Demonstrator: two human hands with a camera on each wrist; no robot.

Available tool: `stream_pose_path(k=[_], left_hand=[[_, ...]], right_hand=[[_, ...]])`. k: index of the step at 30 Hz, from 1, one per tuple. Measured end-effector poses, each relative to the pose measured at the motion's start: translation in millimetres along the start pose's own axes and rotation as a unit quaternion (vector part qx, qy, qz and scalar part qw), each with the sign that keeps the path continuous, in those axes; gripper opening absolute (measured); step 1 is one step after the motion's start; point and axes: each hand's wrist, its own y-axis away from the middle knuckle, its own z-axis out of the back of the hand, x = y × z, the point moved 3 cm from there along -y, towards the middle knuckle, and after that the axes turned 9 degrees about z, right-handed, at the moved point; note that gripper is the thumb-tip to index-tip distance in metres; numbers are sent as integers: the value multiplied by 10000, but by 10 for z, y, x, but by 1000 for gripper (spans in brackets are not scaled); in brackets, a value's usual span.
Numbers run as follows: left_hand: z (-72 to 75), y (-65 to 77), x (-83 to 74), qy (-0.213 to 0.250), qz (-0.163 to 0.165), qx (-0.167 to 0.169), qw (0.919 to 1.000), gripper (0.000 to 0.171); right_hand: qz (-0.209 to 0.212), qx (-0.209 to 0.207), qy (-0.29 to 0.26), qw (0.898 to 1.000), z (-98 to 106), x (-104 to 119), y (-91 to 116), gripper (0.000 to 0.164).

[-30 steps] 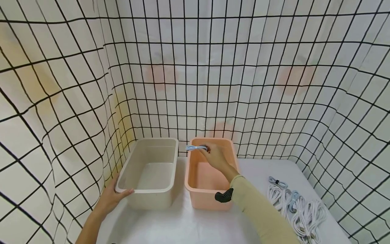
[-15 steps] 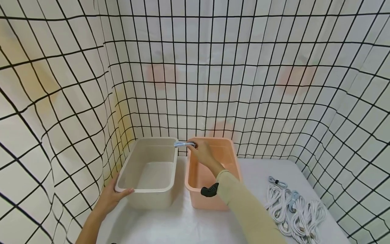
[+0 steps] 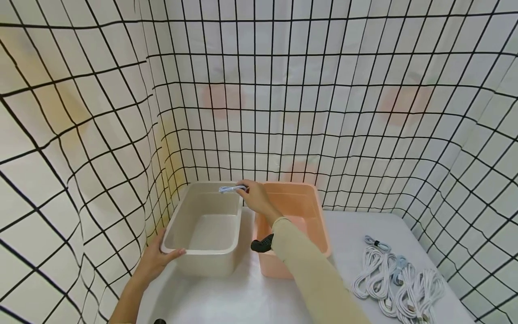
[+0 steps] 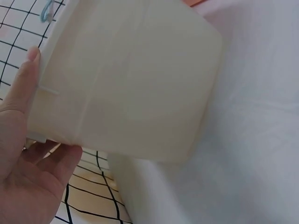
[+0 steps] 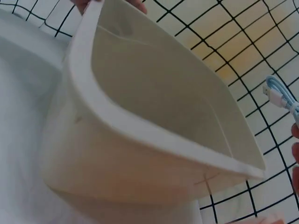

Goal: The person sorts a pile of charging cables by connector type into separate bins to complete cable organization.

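Note:
A bundled light-blue USB cable is pinched in my right hand, above the back right part of the beige bin. In the right wrist view the coiled cable shows a white plug, with my fingertips at the right edge. My left hand grips the beige bin at its front left corner. The left wrist view shows the thumb along the rim and the other fingers curled against the bin's side. The beige bin's visible floor is bare.
An orange bin stands right of the beige one, under my right forearm. Several white coiled cables lie on the white table at the right, with a grey-blue bundle behind them. Black wire netting encloses the back and sides.
My right hand has carried the cable leftward, from over the orange bin to over the beige bin. My left hand keeps its grip on the beige bin's corner.

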Motion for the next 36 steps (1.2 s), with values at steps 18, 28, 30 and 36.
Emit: stream_pose_path(k=[18,28,30,36], left_hand=[[36,37,11,34,89,-59,9999,96],[63,52,7,-12,192,-59,9998,94],[65,56,9,20,189,-69,9998,94],[27,26,3,82,166,-28,9998,95]], right_hand=[[-183,796,-98,9966,-138,-73,40,50],[-298,823,-540,9947,-106,-69,88,49],[-244,854,-573,9944,-111,-58,93,50],[-160,790,-631,9947,-72,-44,103,50]])
